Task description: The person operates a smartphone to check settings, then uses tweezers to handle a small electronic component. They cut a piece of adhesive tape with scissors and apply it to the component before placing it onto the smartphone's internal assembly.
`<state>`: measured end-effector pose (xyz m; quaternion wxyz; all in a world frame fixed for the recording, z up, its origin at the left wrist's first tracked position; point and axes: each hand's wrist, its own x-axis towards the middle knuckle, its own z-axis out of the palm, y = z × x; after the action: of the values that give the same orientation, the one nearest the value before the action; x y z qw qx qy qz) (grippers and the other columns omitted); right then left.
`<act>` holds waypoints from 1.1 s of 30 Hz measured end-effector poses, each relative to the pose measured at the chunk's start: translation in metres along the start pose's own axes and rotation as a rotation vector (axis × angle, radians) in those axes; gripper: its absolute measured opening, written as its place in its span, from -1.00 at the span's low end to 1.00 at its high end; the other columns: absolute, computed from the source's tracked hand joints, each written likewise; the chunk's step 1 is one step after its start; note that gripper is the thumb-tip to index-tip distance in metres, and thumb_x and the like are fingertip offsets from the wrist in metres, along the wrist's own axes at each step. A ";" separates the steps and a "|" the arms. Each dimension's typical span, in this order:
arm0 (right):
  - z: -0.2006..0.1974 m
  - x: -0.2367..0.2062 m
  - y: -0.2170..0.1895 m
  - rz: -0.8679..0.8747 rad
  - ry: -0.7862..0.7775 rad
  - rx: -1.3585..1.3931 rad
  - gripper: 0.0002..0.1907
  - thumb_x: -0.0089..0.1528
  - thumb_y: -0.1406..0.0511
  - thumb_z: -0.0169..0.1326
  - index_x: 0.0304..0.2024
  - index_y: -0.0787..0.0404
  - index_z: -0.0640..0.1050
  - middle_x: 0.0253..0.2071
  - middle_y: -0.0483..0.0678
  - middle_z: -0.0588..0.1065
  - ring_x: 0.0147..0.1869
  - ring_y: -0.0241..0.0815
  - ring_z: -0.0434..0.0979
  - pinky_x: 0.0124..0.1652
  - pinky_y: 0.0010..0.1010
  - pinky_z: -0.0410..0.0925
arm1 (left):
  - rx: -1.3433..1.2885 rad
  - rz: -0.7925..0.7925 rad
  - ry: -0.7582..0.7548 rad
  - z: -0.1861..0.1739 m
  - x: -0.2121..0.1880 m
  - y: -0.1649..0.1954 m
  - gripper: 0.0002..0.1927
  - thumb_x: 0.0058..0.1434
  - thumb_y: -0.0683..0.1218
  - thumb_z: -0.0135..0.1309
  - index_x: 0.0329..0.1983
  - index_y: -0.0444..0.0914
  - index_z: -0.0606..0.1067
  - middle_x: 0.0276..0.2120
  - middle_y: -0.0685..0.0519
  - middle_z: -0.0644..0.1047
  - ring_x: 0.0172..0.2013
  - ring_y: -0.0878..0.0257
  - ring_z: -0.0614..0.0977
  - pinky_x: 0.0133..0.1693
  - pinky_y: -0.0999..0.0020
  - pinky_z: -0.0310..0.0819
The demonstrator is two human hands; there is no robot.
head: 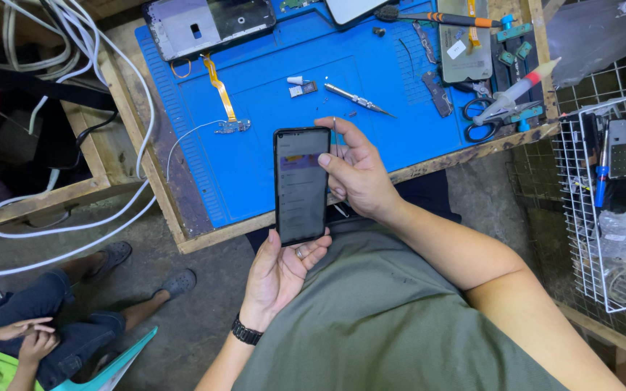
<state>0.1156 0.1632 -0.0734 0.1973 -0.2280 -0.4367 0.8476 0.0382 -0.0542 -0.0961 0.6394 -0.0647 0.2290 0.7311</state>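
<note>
Clearly, from the head view, the phone [302, 185] stands upright at the centre, just off the near edge of the blue mat [255, 166]. The left hand [280, 271] cups its lower end from six o'clock, fingers curled about the bottom; the right hand [356, 174] grips its side from three o'clock, thumb on the lit screen, a thin metal pin between the fingers. It looks light, stiff, smooth and breakable, best held by its edges. At twelve o'clock lie tweezers [360, 100] and a ribbon cable [220, 90]; scissors [483, 119] at two; a wire basket [606, 210] at three. Another person sits at eight o'clock.
</note>
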 end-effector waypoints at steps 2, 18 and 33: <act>-0.001 -0.002 0.000 -0.015 -0.033 0.029 -0.46 0.40 0.51 -0.06 0.42 0.17 0.25 -0.09 0.00 0.54 -0.50 -0.50 0.22 -0.49 -0.64 0.16 | 0.018 0.009 -0.014 0.001 -0.001 0.000 -0.35 0.46 0.17 -0.07 0.35 -0.44 0.29 0.18 -0.38 0.47 0.16 -0.09 0.57 0.22 0.05 0.45; 0.014 -0.005 -0.008 0.018 -0.178 -0.144 0.08 0.22 0.50 0.20 0.58 0.07 -0.17 0.48 0.11 0.16 0.57 -0.09 0.18 0.45 -0.21 0.20 | 0.019 0.046 -0.052 -0.001 0.001 0.000 -0.38 0.44 0.14 0.01 0.36 -0.38 0.29 0.23 -0.31 0.45 0.20 -0.06 0.54 0.28 0.05 0.40; 0.018 -0.006 -0.008 0.019 -0.219 -0.344 0.26 0.18 0.49 0.23 0.58 0.03 -0.40 0.50 0.15 0.18 0.61 -0.04 0.13 0.45 -0.21 0.19 | 0.001 0.068 0.007 -0.002 0.002 -0.002 -0.34 0.41 0.15 0.06 0.38 -0.38 0.28 0.22 -0.33 0.45 0.19 -0.10 0.54 0.26 0.02 0.40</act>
<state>0.1116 0.1528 -0.0560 0.0987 -0.1689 -0.5915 0.7822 0.0391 -0.0527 -0.0992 0.6135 -0.0592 0.2339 0.7520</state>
